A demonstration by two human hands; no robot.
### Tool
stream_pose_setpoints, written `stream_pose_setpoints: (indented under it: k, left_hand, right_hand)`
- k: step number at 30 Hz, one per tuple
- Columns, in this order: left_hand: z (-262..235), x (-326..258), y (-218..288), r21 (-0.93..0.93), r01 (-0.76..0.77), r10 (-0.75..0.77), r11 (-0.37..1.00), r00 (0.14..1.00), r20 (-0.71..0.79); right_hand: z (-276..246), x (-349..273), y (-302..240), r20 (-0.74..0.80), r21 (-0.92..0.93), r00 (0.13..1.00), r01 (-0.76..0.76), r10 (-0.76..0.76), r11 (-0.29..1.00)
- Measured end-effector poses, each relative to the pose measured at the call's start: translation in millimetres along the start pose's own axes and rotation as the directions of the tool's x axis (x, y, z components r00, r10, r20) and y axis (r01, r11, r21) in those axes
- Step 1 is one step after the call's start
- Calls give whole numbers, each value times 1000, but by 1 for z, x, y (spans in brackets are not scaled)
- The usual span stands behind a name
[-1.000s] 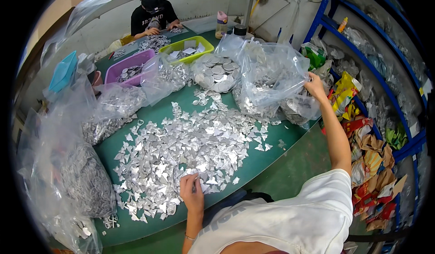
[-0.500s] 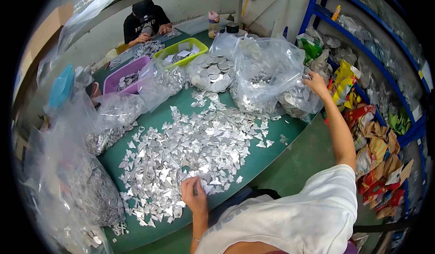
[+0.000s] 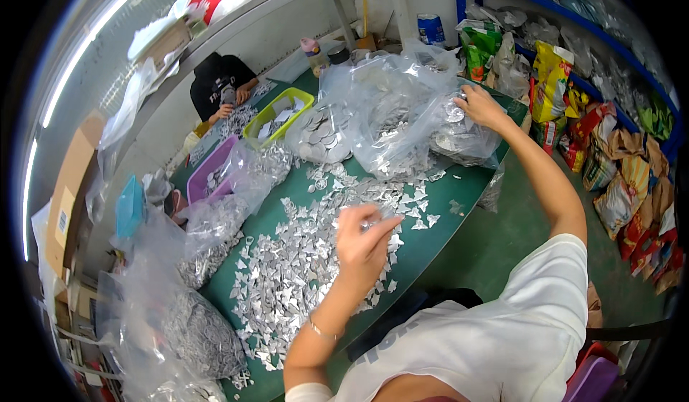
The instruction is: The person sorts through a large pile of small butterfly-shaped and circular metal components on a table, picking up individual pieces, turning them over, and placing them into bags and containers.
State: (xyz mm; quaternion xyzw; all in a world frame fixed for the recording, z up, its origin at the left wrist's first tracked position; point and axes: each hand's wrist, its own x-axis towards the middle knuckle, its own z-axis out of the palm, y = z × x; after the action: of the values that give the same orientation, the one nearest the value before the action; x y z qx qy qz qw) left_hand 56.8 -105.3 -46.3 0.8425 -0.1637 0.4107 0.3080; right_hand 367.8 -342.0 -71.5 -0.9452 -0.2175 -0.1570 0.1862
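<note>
My left hand (image 3: 359, 248) is raised over a wide pile of small silver metal pieces (image 3: 287, 269) spread on the green table (image 3: 445, 219). Its fingers are curled together and slightly blurred; whatever is between them is too small to make out. At the right end of the table, my right hand (image 3: 484, 108) has its bent fingers at the mouth of a clear plastic bag (image 3: 466, 144), which is filled with silver pieces. The fingertips are partly hidden by the plastic.
Clear bags of metal pieces (image 3: 204, 334) line the left side. A purple bin (image 3: 208, 169) and a lime-green bin (image 3: 280, 111) stand farther back. Another person (image 3: 222, 90) works at the far end. Blue shelving (image 3: 560, 65) and colourful sacks (image 3: 549, 79) are on the right.
My left hand has lifted off the pile and moved up and to the right. My right hand stays at the bag, its fingers now lower over its mouth. The whole view has shifted.
</note>
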Motion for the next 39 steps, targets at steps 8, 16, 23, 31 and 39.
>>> stream_pose_setpoints:
  k: [8,16,23,31,39]
  left_hand:
    - [125,148,-2,-245,-341,354,908,935,11]
    - [183,158,-60,60,-470,391,881,793,467]
    - [178,155,-48,611,-330,-5,720,877,480]
    - [169,175,-56,411,66,-190,909,944,270]
    - [170,184,-69,127,309,-317,943,947,48]
  right_hand:
    - [-9,0,6,102,-21,991,84,-81,996]
    - [-18,12,22,216,69,975,43,-57,997]
    - [-47,-1,5,426,-18,903,65,-51,998]
    - [-54,-21,-5,219,-160,969,152,-115,975]
    - [-85,-27,2,390,-123,887,-216,247,969]
